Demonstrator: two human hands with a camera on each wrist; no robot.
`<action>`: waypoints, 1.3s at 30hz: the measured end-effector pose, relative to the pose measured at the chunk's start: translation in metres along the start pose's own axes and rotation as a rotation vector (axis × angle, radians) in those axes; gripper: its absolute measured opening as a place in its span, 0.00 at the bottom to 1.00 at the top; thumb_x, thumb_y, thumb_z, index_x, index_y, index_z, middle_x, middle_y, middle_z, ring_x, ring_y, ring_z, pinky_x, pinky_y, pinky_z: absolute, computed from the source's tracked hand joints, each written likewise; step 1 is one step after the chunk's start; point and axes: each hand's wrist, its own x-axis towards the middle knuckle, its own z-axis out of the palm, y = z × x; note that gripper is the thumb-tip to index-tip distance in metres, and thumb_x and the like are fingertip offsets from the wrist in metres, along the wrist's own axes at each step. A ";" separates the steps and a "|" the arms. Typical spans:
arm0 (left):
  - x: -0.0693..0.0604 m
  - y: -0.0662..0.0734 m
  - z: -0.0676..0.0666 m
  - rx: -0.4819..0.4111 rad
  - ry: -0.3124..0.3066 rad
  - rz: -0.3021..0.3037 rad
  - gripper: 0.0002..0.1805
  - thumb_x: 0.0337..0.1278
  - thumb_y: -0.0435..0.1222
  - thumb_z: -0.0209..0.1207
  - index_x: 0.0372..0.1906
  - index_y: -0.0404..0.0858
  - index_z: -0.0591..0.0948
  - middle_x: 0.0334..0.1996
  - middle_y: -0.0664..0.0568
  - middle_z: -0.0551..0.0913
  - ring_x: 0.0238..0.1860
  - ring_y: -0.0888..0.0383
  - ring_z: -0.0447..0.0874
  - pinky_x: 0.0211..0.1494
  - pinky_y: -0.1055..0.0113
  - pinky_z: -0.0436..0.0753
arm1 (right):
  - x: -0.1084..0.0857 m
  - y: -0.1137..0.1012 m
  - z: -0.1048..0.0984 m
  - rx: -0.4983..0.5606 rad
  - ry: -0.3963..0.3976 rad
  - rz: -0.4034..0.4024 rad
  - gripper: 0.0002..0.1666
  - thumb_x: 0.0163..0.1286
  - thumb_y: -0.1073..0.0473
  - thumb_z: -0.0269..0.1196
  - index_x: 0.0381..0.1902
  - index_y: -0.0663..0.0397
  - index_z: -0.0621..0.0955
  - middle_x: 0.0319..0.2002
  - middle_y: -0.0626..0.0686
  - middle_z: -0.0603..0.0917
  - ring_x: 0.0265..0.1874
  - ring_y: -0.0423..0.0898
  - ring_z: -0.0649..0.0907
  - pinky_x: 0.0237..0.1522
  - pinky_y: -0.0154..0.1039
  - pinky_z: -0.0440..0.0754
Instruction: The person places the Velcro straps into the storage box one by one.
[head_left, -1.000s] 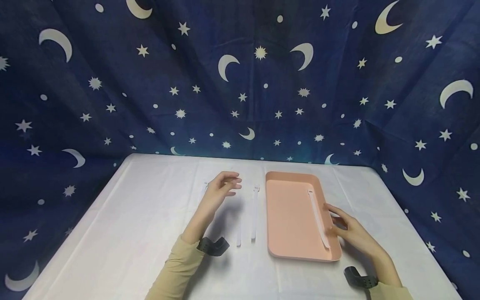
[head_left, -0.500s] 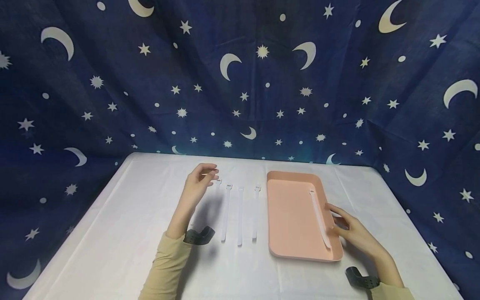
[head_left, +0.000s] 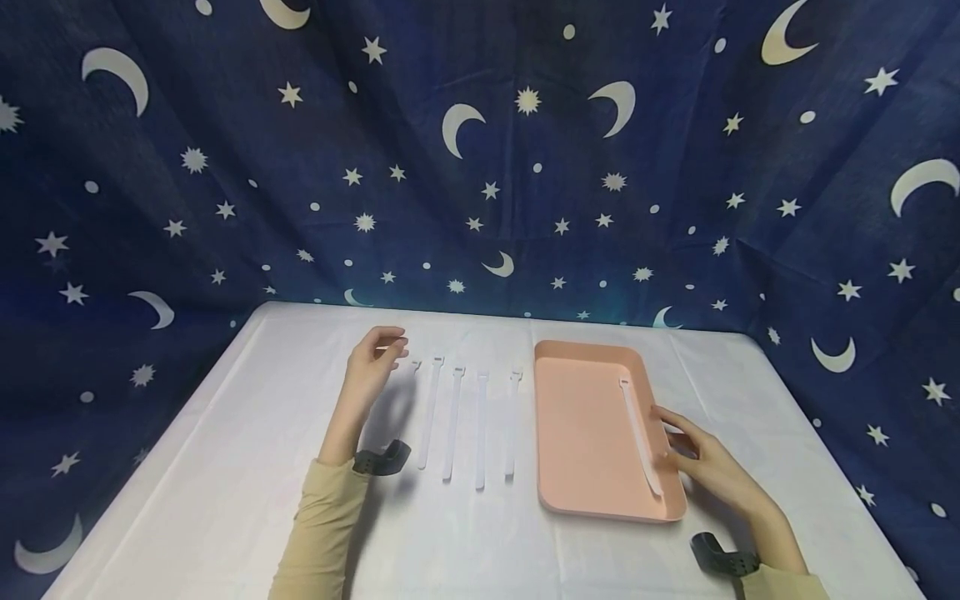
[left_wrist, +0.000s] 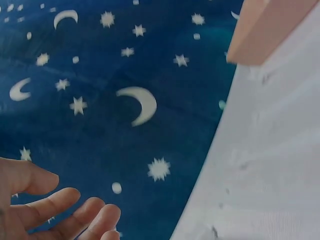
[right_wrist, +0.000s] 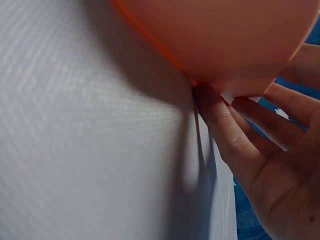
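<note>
My left hand (head_left: 369, 360) hovers above the white table with its fingers loosely bent and nothing in them. It is nearest the leftmost of several white cable straps, of which mainly the slotted head (head_left: 416, 365) shows. My right hand (head_left: 701, 458) holds the right edge of a shallow pink tray (head_left: 585, 433). In the right wrist view, fingertips (right_wrist: 205, 95) touch the tray's outer wall (right_wrist: 240, 55) low down, near the cloth. One white cable strap (head_left: 639, 437) lies lengthwise inside the tray, along its right side.
To the left of the tray, upright cable straps (head_left: 452, 425) lie side by side on the white cloth (head_left: 225, 467). Behind the table's far edge hangs a dark blue curtain (head_left: 412, 100) with moons and stars. A black wrist band (head_left: 384, 458) circles the left wrist.
My left hand has moved left from over the middle of the row, so more cable straps show beneath it. My right hand and the tray have stayed in place.
</note>
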 end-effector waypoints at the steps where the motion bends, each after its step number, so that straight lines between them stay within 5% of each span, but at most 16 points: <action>1: 0.001 -0.003 -0.002 0.015 0.010 -0.004 0.17 0.69 0.37 0.50 0.58 0.37 0.74 0.53 0.39 0.81 0.51 0.45 0.84 0.54 0.56 0.82 | 0.000 0.000 0.000 0.000 -0.003 0.000 0.42 0.65 0.54 0.64 0.73 0.52 0.60 0.71 0.63 0.63 0.64 0.72 0.68 0.52 0.25 0.72; 6: 0.005 -0.015 -0.007 0.066 0.034 -0.043 0.18 0.69 0.38 0.49 0.58 0.35 0.74 0.53 0.37 0.81 0.51 0.44 0.83 0.54 0.54 0.82 | 0.001 0.000 0.000 -0.009 -0.009 0.007 0.42 0.66 0.53 0.63 0.73 0.52 0.60 0.71 0.64 0.63 0.64 0.71 0.68 0.53 0.30 0.75; 12: 0.013 -0.027 -0.008 0.080 0.004 -0.069 0.18 0.68 0.37 0.49 0.57 0.33 0.74 0.53 0.34 0.80 0.52 0.42 0.83 0.54 0.55 0.82 | 0.000 -0.001 0.001 0.003 0.000 -0.003 0.42 0.65 0.54 0.64 0.73 0.52 0.60 0.71 0.64 0.63 0.63 0.70 0.70 0.50 0.20 0.70; 22: 0.021 -0.051 -0.006 0.061 -0.030 -0.106 0.18 0.66 0.36 0.51 0.56 0.30 0.75 0.51 0.32 0.80 0.50 0.39 0.83 0.48 0.61 0.84 | 0.000 0.001 0.002 0.002 0.003 0.008 0.42 0.65 0.54 0.64 0.73 0.52 0.60 0.71 0.63 0.63 0.64 0.70 0.70 0.51 0.22 0.71; 31: 0.031 -0.056 -0.001 0.102 -0.066 -0.145 0.19 0.66 0.36 0.50 0.57 0.31 0.74 0.52 0.33 0.79 0.50 0.42 0.84 0.47 0.62 0.84 | 0.001 -0.001 0.001 0.005 0.004 0.026 0.42 0.65 0.54 0.64 0.73 0.53 0.60 0.72 0.63 0.63 0.64 0.70 0.70 0.51 0.24 0.72; 35: 0.036 -0.057 0.001 0.138 -0.097 -0.128 0.19 0.65 0.35 0.50 0.57 0.31 0.74 0.52 0.33 0.79 0.50 0.42 0.84 0.45 0.64 0.84 | 0.001 0.000 0.002 0.006 0.004 0.022 0.42 0.65 0.54 0.64 0.73 0.53 0.60 0.72 0.63 0.63 0.64 0.70 0.69 0.58 0.43 0.76; 39: 0.041 -0.059 0.005 0.175 -0.140 -0.120 0.18 0.65 0.35 0.50 0.57 0.31 0.74 0.52 0.34 0.79 0.50 0.42 0.83 0.45 0.63 0.84 | 0.001 0.000 0.002 0.022 0.003 0.024 0.42 0.65 0.54 0.64 0.73 0.53 0.60 0.72 0.63 0.61 0.65 0.72 0.67 0.61 0.63 0.70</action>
